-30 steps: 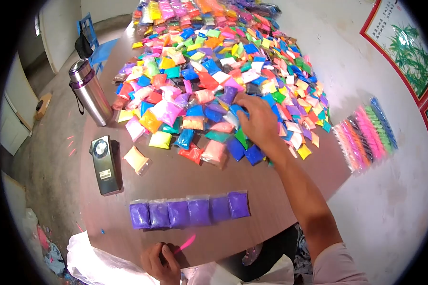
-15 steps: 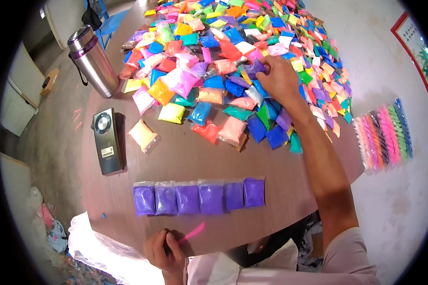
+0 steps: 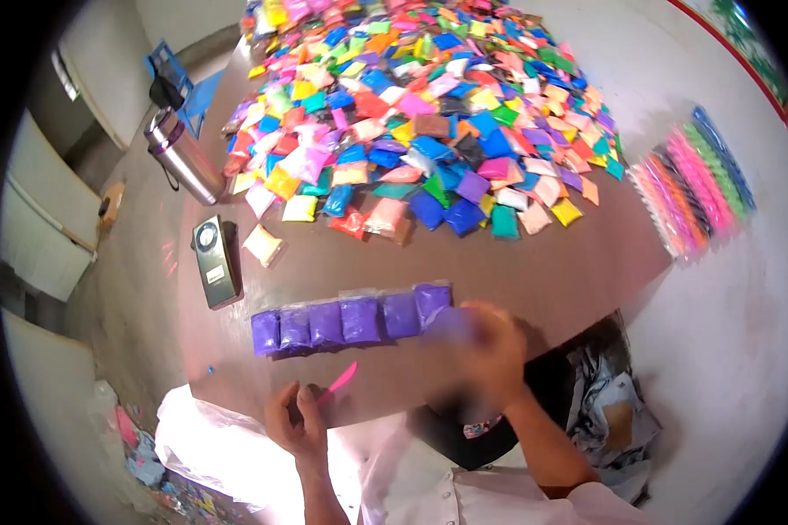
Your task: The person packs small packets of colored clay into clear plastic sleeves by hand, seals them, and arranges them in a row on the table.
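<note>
- Head view: R hand [image 3: 496, 354] is blurred; its fingers look pinched on the near end of one purple pkt [image 3: 449, 328], tho exact contact pts can't be made out.
- That pkt pokes out L of the R fingers, overlapping (in view) the end of the row of purple pkts [image 3: 359, 320]; can't tell if touching or just above.
- Risk: pkt catches the end one & skews the row; cause wd be a low, fast approach, hand being blurred.
- Risk: slick film slides out of the pinch; near table [image 3: 499, 271] edge is close to the R fingers, so it cd go over.
- Risk: hard squeeze bulges the soft fill & strains a seam.
- L hand [image 3: 296, 424] is half curled, thumb near index; pink strip [image 3: 345, 378] starts by those fingers, pts twd the row; can't tell if pinched. If nudged, its tip cd poke a pkt.
- Looks: held pkt a smeared purple blur, no edges or seal readable. Row, L of the R fingers: six plump, glossy pkts, deep purple, clear film strip along the far side, slightly uneven.
- Multicolored pile [image 3: 368, 114] lies beyond both hands' fingers, well apart.
</note>
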Action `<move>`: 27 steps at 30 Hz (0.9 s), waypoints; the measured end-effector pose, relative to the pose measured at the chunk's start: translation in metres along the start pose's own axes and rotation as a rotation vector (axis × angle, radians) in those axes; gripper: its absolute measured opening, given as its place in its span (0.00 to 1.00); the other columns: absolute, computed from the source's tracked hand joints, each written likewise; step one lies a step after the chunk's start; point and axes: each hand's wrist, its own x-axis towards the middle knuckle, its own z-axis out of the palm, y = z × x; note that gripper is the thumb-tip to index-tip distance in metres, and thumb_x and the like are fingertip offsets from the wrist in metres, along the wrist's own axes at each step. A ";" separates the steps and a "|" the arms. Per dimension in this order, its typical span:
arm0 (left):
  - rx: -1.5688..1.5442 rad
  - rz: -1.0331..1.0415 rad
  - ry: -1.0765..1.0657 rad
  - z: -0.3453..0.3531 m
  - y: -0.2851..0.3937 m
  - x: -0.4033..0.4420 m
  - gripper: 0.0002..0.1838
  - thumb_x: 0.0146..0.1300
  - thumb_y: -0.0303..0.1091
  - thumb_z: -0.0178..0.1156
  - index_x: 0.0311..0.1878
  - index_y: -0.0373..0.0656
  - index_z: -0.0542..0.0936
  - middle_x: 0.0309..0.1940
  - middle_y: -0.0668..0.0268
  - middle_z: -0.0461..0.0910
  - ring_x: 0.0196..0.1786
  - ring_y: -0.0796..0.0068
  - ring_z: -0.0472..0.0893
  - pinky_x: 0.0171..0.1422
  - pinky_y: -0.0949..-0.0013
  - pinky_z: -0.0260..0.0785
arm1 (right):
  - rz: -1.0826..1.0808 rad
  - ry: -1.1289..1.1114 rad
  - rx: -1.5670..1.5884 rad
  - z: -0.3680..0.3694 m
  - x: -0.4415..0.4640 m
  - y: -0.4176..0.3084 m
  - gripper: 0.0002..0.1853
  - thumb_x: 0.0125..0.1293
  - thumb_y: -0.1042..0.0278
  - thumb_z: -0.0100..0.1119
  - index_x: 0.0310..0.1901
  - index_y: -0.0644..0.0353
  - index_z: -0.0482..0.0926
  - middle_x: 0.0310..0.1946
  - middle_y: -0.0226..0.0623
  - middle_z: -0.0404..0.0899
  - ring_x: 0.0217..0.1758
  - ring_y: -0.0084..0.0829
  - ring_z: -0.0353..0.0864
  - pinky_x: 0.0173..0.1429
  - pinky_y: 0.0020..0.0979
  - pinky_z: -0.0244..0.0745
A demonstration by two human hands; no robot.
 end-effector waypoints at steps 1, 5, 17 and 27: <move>0.082 0.140 -0.014 -0.001 0.006 0.002 0.07 0.67 0.21 0.65 0.47 0.35 0.83 0.37 0.61 0.85 0.41 0.70 0.84 0.46 0.69 0.76 | -0.022 -0.002 0.016 -0.003 -0.015 -0.002 0.16 0.58 0.83 0.72 0.43 0.59 0.76 0.51 0.39 0.86 0.45 0.27 0.86 0.44 0.28 0.82; -0.158 -0.023 -0.315 0.028 0.053 -0.027 0.08 0.69 0.24 0.63 0.49 0.35 0.84 0.39 0.60 0.85 0.44 0.71 0.84 0.49 0.69 0.77 | -0.194 0.053 -0.097 -0.016 -0.041 -0.027 0.19 0.52 0.87 0.71 0.42 0.59 0.76 0.49 0.43 0.85 0.47 0.43 0.88 0.47 0.33 0.85; -0.551 -0.525 -0.663 0.091 0.118 -0.057 0.11 0.75 0.36 0.65 0.39 0.38 0.82 0.31 0.71 0.81 0.34 0.83 0.76 0.40 0.76 0.68 | -0.211 0.087 0.077 -0.062 -0.094 -0.006 0.14 0.63 0.80 0.63 0.50 0.58 0.79 0.48 0.44 0.83 0.47 0.43 0.86 0.51 0.37 0.83; -0.288 -0.278 -0.894 0.084 0.113 -0.082 0.11 0.74 0.35 0.65 0.45 0.35 0.83 0.32 0.70 0.82 0.35 0.83 0.77 0.41 0.77 0.69 | 0.364 -0.226 0.587 -0.081 -0.108 0.004 0.11 0.72 0.68 0.66 0.49 0.67 0.84 0.41 0.35 0.86 0.44 0.21 0.83 0.51 0.26 0.79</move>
